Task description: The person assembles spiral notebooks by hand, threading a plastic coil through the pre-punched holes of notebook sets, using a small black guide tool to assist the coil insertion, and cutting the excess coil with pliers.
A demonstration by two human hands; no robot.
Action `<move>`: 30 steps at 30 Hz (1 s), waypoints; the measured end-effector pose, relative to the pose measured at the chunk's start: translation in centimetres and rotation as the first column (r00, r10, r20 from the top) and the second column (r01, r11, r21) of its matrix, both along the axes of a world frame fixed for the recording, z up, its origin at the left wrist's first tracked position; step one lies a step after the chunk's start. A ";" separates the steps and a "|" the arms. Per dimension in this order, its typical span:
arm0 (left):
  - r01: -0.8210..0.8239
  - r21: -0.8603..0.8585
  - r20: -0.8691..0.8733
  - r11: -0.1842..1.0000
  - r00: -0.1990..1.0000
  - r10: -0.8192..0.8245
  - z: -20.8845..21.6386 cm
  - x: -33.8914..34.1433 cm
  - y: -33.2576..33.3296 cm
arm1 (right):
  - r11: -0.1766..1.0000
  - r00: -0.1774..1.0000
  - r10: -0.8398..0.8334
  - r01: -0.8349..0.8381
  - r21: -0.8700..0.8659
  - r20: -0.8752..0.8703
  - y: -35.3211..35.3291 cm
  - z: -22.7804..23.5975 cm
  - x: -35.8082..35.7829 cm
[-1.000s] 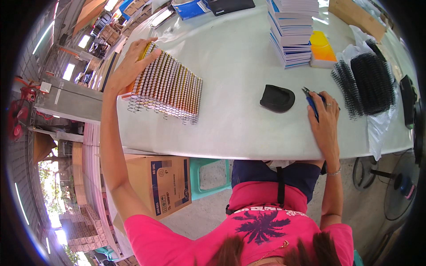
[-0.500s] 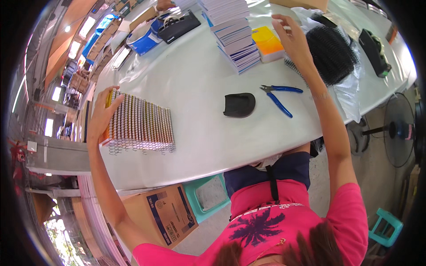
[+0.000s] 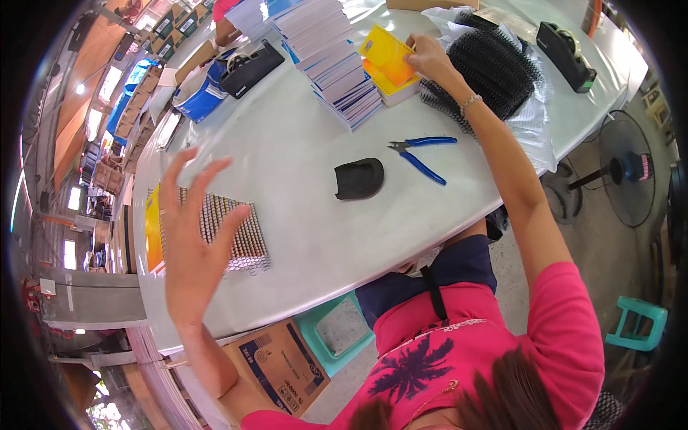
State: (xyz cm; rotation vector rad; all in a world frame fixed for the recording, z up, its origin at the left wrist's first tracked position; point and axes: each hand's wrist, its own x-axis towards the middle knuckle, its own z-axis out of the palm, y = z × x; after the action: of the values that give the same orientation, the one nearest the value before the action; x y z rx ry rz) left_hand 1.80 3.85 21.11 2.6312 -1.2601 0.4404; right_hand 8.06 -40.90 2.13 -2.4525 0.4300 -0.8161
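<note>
My right hand (image 3: 430, 59) pinches the edge of a yellow-orange notebook cover (image 3: 388, 56), lifted at an angle above a small stack of yellow covers (image 3: 398, 92). Spread wide, the fingers of my left hand (image 3: 197, 240) hold nothing. Behind that hand stands a block of spiral-bound notebooks (image 3: 240, 233) with a yellow cover on its left side, partly hidden. Blue-handled cutting pliers (image 3: 424, 159) lie with jaws toward a black curved piece (image 3: 360, 178) on the table.
A tall stack of printed sheets (image 3: 326, 61) rises beside the covers. Black wire spirals (image 3: 494, 75) rest on plastic at the right. Tape dispensers (image 3: 567, 56) and a blue container (image 3: 195, 100) sit farther out. Another person's arm (image 3: 226, 30) shows at the far edge.
My left hand has come off the notebook block and opened above it. My right hand has taken hold of a yellow cover and lifted it. The view has shifted.
</note>
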 end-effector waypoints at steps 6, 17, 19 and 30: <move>0.230 -0.081 -0.047 0.970 0.971 -0.234 -3.3 -2.2 -5.5 | 0.990 0.985 0.142 -0.140 0.024 -0.097 8.2 8.2 -11.2; 0.170 -0.090 -0.194 0.981 0.963 -0.185 -7.7 -2.4 -6.8 | 0.964 0.962 0.263 -0.265 0.023 0.072 9.4 8.6 -15.4; 0.123 -0.056 -0.177 0.991 0.975 -0.131 -8.4 -2.2 -6.0 | 0.944 0.973 -0.188 0.217 -0.250 0.133 2.6 6.6 -15.8; -0.088 0.178 -0.206 0.980 0.971 0.125 -15.4 -3.5 -3.6 | 0.886 0.885 -0.460 0.463 -0.032 0.066 -2.5 1.1 -17.9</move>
State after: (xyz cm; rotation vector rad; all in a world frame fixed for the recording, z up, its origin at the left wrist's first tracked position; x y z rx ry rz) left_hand -1.73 0.29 5.68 2.8038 -1.1359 0.0597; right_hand -9.85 -43.40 3.27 -2.3910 1.0123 -1.0922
